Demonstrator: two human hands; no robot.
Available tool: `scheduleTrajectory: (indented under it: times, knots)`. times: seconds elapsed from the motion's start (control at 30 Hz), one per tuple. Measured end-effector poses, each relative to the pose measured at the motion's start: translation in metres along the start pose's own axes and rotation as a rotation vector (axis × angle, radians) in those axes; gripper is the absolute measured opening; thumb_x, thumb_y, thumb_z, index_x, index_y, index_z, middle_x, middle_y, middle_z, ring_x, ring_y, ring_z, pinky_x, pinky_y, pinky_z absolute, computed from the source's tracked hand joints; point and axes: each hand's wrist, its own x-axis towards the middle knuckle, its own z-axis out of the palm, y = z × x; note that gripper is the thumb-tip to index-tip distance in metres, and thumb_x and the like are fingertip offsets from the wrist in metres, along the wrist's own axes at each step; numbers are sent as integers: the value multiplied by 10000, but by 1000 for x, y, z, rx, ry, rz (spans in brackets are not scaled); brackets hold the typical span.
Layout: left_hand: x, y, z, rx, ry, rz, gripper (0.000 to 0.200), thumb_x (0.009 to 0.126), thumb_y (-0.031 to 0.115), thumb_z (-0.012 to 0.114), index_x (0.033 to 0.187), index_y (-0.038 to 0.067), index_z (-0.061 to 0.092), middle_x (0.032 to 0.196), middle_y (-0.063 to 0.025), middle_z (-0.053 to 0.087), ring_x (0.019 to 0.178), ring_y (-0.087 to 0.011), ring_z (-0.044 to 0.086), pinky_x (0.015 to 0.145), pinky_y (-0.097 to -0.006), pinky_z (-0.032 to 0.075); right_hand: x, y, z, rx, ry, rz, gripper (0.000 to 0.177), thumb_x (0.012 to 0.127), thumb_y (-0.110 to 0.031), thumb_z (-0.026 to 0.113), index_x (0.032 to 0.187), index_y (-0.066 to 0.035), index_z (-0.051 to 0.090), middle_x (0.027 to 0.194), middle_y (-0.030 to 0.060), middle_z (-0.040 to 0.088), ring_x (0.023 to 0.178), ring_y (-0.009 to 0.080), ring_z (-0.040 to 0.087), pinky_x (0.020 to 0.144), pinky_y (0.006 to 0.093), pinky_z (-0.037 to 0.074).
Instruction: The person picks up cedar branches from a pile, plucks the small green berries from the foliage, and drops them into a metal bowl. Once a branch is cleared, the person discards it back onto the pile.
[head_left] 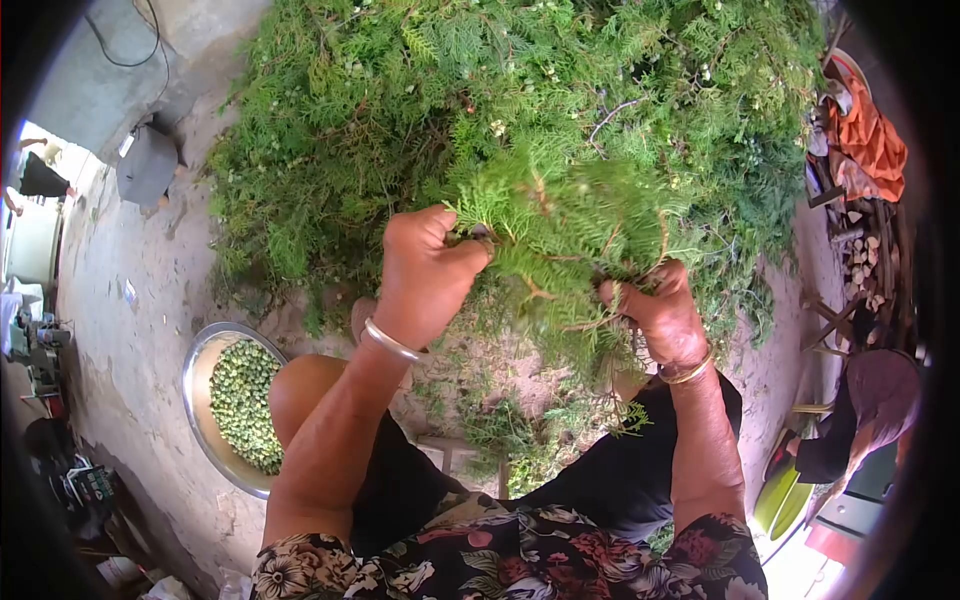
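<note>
A leafy green cypress branch (575,235), partly smeared by motion, is held up in front of me. My right hand (665,312) grips its woody stems at the lower right, thumb and fingers closed round them. At the branch's left edge my left hand (430,268) is closed in a pinch, its fingertips against the foliage. What lies between those fingertips is too small to make out. Behind both hands rises a large heap of cut cypress branches (350,130). A metal basin (190,385) on my left holds many small green cones (243,405).
Loose sprigs (500,425) lie on the ground between my knees. Stacked firewood (862,262) and an orange cloth (868,140) stand at the right edge. Another person (875,400) is at the lower right. A grey box-like object (148,165) sits at the upper left.
</note>
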Motion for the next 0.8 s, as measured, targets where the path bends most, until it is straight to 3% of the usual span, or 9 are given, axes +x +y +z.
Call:
scheduleTrajectory:
  times: [0.03,0.17,0.2,0.23,0.3,0.33,0.43,0.63,0.8]
  knots:
    - [3,-4,-2,393,56,328,226,687,-52,617,602,26,422,532,2,401,507,-56,311,420,-255,258,1,0,1,2,1,-2,49,754,-64,693,777,-57,650,659,-50,584,525,32,451,472,197,328]
    - [5,-15,2,659,261,582,114,664,-70,581,639,-20,482,518,-42,411,485,-80,334,427,-265,312,-2,-4,8,11,-9,-27,25,761,-21,666,764,-45,659,657,-43,590,528,37,459,473,209,340]
    - [17,-36,-2,325,439,504,103,669,-79,569,757,-34,600,569,-66,526,460,-97,409,423,-269,362,-4,-14,7,90,24,4,34,760,-21,670,771,-49,654,661,-44,590,529,38,464,474,209,345]
    - [20,-24,-18,617,427,536,216,684,-78,568,871,-16,657,667,-101,614,473,-106,476,413,-257,371,-6,-19,5,170,56,34,44,759,-20,673,777,-52,649,665,-45,589,531,40,469,475,209,349]
    - [19,0,-29,49,309,22,126,770,-1,565,874,-1,635,708,-100,611,507,-86,488,405,-223,362,-5,-16,-3,217,80,6,62,766,-47,685,777,-76,632,660,-58,574,511,35,451,455,204,332]
    - [20,0,-33,51,295,29,126,770,-1,565,874,-1,635,708,-100,611,507,-86,488,405,-223,362,-5,-15,-5,234,126,25,71,770,-59,688,772,-93,626,656,-66,565,503,28,437,443,200,317]
    - [15,-14,-36,-1041,-345,-316,196,910,186,484,934,12,570,771,-98,566,538,-69,479,406,-200,393,-5,-19,-8,247,121,38,93,780,-83,692,756,-131,616,640,-80,544,482,10,401,415,190,275]
    - [0,-13,-6,-1174,-397,-421,135,872,134,547,911,10,584,771,-143,556,540,-73,465,437,-213,405,-5,-23,-6,219,191,67,71,782,-110,697,771,-115,627,638,-74,548,481,18,418,410,186,276]
    - [-12,3,9,-734,-370,-381,110,783,-9,577,891,-11,599,692,-76,532,520,-98,443,435,-222,352,-2,-16,-11,198,146,71,83,781,-134,707,778,-104,630,632,-69,544,481,22,422,407,187,286]
